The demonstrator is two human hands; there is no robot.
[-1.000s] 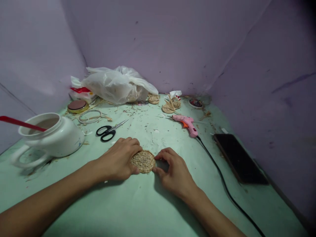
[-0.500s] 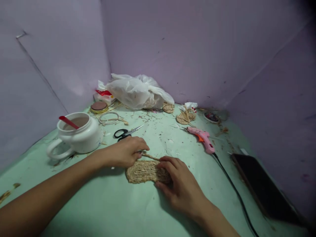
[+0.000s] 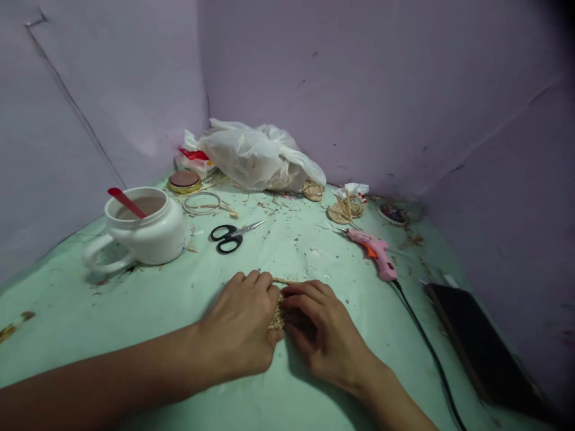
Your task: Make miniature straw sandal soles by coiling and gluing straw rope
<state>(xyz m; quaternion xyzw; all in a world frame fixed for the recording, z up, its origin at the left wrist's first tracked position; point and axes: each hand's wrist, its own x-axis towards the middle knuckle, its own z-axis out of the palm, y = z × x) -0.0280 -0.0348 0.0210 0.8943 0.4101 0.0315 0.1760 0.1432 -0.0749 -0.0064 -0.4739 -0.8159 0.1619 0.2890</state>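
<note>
A coiled mat of straw-coloured braided cord (image 3: pixel 278 316) lies low between my hands on the green tabletop, and only a narrow strip of it shows. My left hand (image 3: pixel 245 317) is closed over its left part, knuckles up, hiding that end. On the other side, my right hand (image 3: pixel 317 326) grips the right end with curled fingers and the thumb at the near edge. A loose stretch of braided cord (image 3: pixel 285 281) runs between the two hands along the far edge. Beyond them lie black-handled scissors (image 3: pixel 234 234), blades partly open, and a pink glue gun (image 3: pixel 374 251).
At the left stands a white mug (image 3: pixel 148 239) with a red stick (image 3: pixel 128 202) in it. A plastic bag (image 3: pixel 256 157), a round lidded tin (image 3: pixel 184 181) and small woven coils (image 3: pixel 341 211) sit near the wall. A dark phone (image 3: pixel 485 347) and a black cable (image 3: pixel 426 347) are at the right.
My left hand has come down from the cord above the mat to close over the mat's left part. The right hand keeps its grip. The view has shifted slightly.
</note>
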